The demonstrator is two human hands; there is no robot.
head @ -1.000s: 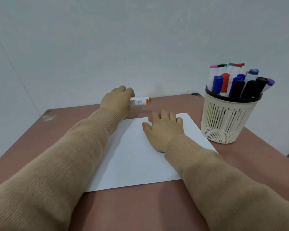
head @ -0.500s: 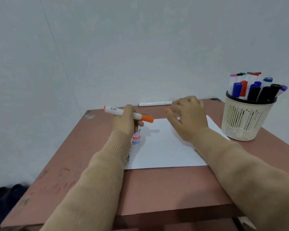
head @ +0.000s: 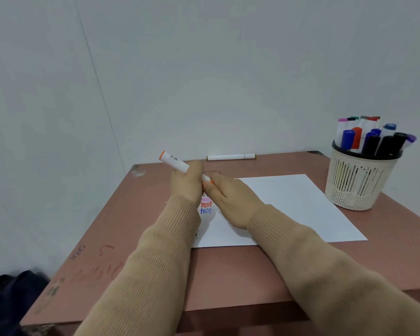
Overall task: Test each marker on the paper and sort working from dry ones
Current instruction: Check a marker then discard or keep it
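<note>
Your orange marker [head: 175,162] has a white barrel with orange at both ends; it is tilted over the far left part of the paper [head: 289,204], its far end pointing up and left; your left hand [head: 186,183] grips its middle and your right hand [head: 230,200] pinches its lower right end; the paper is a white sheet lying flat, with small words "test" in red and blue near its left edge; a white marker [head: 230,157] lies flat beyond the paper; the other markers [head: 374,139] stand capped in the cream basket [head: 357,185] at the far right, near the paper.

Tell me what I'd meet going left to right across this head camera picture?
A dark cloth on the floor → left hand gripping the orange marker → right hand → basket of markers.
</note>
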